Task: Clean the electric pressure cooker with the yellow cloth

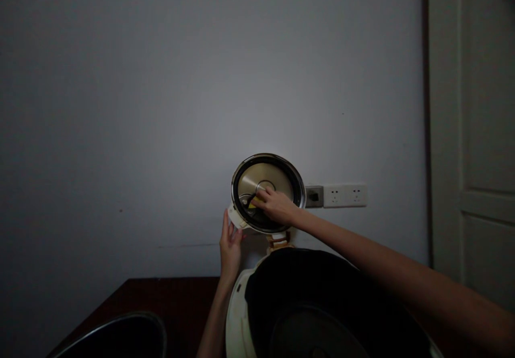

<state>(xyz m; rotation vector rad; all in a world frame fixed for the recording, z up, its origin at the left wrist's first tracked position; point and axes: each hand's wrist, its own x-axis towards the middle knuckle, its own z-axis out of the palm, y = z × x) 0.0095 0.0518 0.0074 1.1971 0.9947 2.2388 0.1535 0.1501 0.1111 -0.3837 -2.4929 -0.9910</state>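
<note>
A white rice cooker (238, 315) stands before me with its lid (251, 175) swung up. The lid's inner face is a round, brass-toned metal plate with a black seal and a shiny rim. My left hand (230, 248) grips the white latch side of the lid at its lower left, with the thumb and fingers at the edge. Against the inner plate, my right hand (276, 206) presses a small yellow piece (255, 203) near the steam vent. Too little of that piece shows to tell cloth from sponge. The cooker's dark cavity (317, 293) lies open below my right forearm.
A dark pot or bowl with a shiny rim (139, 315) sits at the lower left on the dark red-brown table (177, 293). Behind the lid rises a pale wall with a socket strip (345, 195) and a grey plug or switch box (314, 196). A door (469, 132) is at the right.
</note>
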